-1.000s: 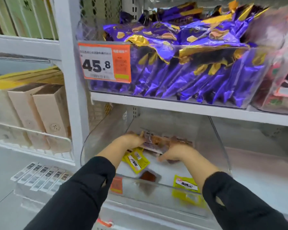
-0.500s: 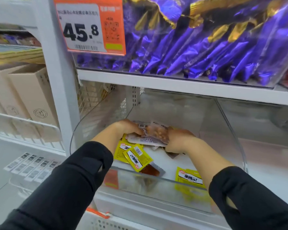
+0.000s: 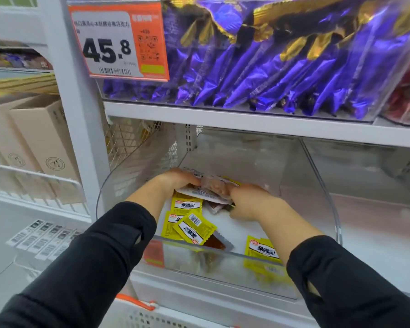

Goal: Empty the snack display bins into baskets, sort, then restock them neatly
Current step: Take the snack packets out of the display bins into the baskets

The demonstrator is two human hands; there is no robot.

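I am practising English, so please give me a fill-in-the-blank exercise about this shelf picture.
1. The price tag shows ____.
2. The packets in the upper bin are ____ and gold.
3. Both hands, left hand and right hand, hold a bundle inside the ____ bin.

Answers: 45.8; purple; lower

Since a second ago the left hand [image 3: 175, 179] and right hand [image 3: 249, 200] close in on the bunch of snack packets [image 3: 207, 190], now gripping it between them just above the loose yellow packets [image 3: 189, 223] in the clear bin [image 3: 223, 263].
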